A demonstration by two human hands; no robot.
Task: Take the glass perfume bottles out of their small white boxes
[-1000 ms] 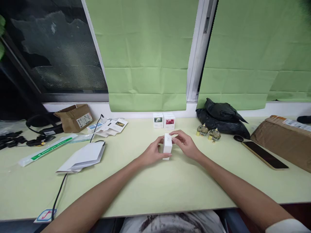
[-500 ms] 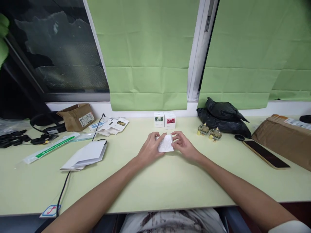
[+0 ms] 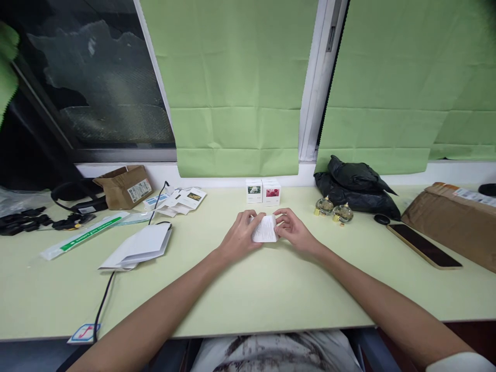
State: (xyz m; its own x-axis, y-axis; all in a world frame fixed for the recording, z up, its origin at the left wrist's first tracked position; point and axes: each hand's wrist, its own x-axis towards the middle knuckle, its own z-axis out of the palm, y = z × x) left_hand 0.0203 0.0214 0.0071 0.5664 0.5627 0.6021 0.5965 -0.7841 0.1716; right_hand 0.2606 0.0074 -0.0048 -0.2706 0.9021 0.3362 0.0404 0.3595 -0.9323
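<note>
I pinch a small white box [image 3: 264, 229] between both hands, my left hand [image 3: 241, 236] on its nine o'clock side, my right hand [image 3: 293, 231] at three, its printed face tipped toward me just above the surface [image 3: 248, 294]. Squeezing harder could crush a flap; a slip might knock the two boxes [image 3: 262, 191] at twelve o'clock.
</note>
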